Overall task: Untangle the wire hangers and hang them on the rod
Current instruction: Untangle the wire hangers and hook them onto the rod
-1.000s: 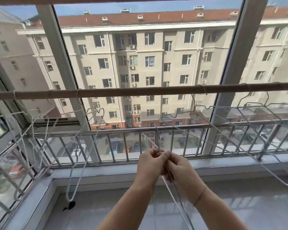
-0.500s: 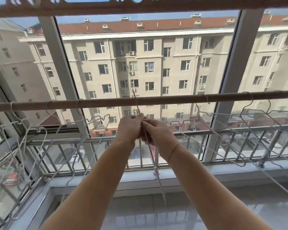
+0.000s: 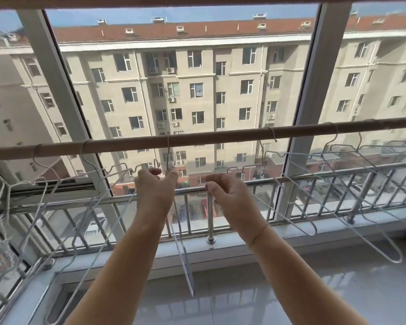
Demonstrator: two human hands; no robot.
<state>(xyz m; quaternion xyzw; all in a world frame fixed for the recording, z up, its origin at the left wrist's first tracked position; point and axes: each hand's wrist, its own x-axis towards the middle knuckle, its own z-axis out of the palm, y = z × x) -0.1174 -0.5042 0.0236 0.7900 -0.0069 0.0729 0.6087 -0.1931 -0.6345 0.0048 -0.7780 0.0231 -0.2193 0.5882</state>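
A brown rod [image 3: 220, 136] runs across the window at head height. A white wire hanger [image 3: 182, 254] hangs from it by its hook near the middle, seen edge-on, its lower end reaching down toward the sill. My left hand [image 3: 154, 191] is just under the rod and pinches this hanger's neck between thumb and forefinger. My right hand [image 3: 227, 191] is a little to the right, apart from the hanger, with loosely curled fingers that hold nothing. More white hangers hang on the rod at the left [image 3: 117, 167] and at the right [image 3: 295, 191].
A metal railing [image 3: 314, 177] stands behind the hangers, in front of the window glass. Grey window frame posts [image 3: 56, 90] rise at left and right. A pale tiled sill [image 3: 314, 277] lies below. Another railing section fills the left side [image 3: 0, 231].
Both hands rose from sill height with the hanger to the rod. Its hook now sits over the rod, and my right hand has let go and moved right.
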